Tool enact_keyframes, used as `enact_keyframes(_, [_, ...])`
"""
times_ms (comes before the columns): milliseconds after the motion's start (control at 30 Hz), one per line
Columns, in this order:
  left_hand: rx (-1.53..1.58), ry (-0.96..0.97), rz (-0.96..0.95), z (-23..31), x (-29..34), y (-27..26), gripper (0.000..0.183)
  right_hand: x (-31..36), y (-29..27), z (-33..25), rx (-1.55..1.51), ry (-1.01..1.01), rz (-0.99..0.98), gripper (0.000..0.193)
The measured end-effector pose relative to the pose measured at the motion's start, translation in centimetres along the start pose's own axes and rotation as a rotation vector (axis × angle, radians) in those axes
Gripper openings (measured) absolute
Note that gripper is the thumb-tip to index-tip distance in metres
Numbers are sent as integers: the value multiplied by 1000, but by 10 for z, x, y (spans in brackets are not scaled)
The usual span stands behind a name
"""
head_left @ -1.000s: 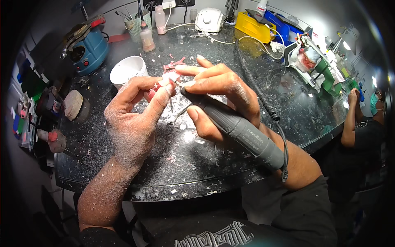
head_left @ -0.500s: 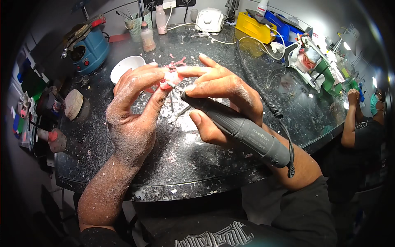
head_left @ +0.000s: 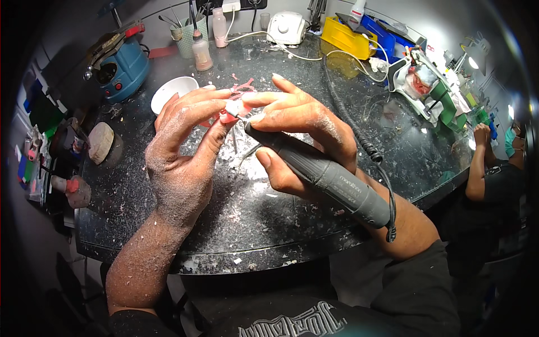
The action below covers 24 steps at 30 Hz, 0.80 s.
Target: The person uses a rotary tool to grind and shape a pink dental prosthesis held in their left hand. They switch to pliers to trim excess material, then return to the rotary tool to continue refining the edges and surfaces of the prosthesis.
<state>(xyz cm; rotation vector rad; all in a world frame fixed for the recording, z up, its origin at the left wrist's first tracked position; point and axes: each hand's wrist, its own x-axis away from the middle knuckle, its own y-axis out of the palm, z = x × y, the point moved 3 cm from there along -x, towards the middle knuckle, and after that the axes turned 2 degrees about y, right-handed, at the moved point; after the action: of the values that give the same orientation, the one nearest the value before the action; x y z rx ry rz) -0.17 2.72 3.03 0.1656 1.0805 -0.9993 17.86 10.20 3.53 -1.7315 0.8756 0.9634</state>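
My left hand (head_left: 184,151), dusted with pale powder, pinches a small pink denture (head_left: 228,114) between thumb and fingers. Much of the denture is hidden by the fingertips, and glare washes out its far side. In my right hand (head_left: 317,126) lies a dark grey rotary handpiece (head_left: 331,178), tilted with its tip toward the left. Its thin metal bur (head_left: 234,115) meets the denture or is very close to it. The right fingertips rest beside the denture. From the handpiece's rear end a black cord loops up past my right wrist.
Pale shavings cover the black table (head_left: 252,224). Behind my left hand sits a white bowl (head_left: 171,90). A blue machine (head_left: 123,70), a pinkish bottle (head_left: 202,53), a white control box (head_left: 286,28) and a yellow bin (head_left: 348,39) stand farther back. At the right edge is another person's arm (head_left: 480,163).
The handpiece and my right hand have shifted slightly left, and the handpiece's rear end has swung a little. My left hand stays nearly still, holding the denture.
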Motion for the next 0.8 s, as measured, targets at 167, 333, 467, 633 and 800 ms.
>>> enact_keyframes(167, [-1,-1,2,1,0,0,18,-1,-1,-1,-11,14,4,40])
enact_keyframes(333, [-22,24,-6,-1,0,-1,18,0,-1,0,-8,23,-5,39])
enact_keyframes(467, [-33,30,-15,1,0,-1,18,-1,-1,0,-16,-3,-7,37])
enact_keyframes(633, [-4,-27,6,-1,2,-1,17,0,-3,0,-50,1,18,35])
enact_keyframes(800, [2,-8,2,-2,1,0,18,0,-2,1,-32,-15,0,35])
